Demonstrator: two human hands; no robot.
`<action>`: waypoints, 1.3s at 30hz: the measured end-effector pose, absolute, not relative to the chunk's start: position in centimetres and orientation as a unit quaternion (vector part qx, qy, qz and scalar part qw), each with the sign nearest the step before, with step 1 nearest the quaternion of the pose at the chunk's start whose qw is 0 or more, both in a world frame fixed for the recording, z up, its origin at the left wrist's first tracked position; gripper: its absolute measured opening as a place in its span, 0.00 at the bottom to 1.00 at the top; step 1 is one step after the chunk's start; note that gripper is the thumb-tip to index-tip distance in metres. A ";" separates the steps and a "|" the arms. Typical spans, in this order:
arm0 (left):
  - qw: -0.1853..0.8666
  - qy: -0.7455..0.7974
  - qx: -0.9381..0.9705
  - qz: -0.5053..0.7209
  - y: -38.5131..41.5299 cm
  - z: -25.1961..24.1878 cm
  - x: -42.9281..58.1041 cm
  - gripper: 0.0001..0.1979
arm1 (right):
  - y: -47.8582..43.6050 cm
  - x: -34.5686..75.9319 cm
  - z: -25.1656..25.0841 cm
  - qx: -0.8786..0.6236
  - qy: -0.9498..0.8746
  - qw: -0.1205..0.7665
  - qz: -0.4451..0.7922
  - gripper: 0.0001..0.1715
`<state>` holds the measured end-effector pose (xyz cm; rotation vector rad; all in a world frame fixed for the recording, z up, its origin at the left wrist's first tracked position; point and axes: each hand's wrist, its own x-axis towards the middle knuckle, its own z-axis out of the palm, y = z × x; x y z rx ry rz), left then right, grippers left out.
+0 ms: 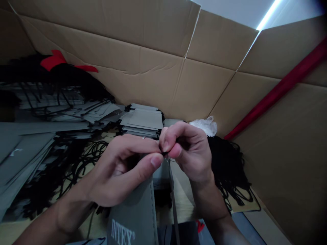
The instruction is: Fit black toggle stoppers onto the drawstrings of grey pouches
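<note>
My left hand point(127, 166) and my right hand point(190, 149) meet in the middle, fingertips touching. Both are closed in a pinch around a small bit of black cord point(165, 154), mostly hidden by the fingers. Below my left hand hangs a grey pouch point(135, 214) with white INTEX lettering and a stitched edge; its top is covered by that hand. A thin grey strip point(173, 200) runs down from near the fingertips, beside the pouch.
Behind the hands stands a stack of grey pouches point(141, 117). More grey pouches point(33, 149) with black cords are piled at left. A bundle of black cords point(227, 163) and a clear plastic bag point(205, 126) lie at right. Cardboard walls point(153, 64) enclose the table.
</note>
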<state>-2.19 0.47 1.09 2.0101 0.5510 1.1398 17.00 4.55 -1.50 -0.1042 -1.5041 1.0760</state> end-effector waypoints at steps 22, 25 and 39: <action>0.350 0.316 0.737 0.485 1.8 1.3 -2.3 0.07 | 1.7 23.0 2.3 -0.219 -0.714 0.544 0.382 0.13; 0.320 0.307 0.752 0.488 1.8 1.4 -2.3 0.06 | 1.9 23.0 2.4 -0.224 -0.680 0.569 0.405 0.16; 0.318 0.307 0.756 0.483 2.0 1.2 -2.1 0.15 | 2.0 20.8 1.3 -0.187 -0.666 0.606 0.391 0.23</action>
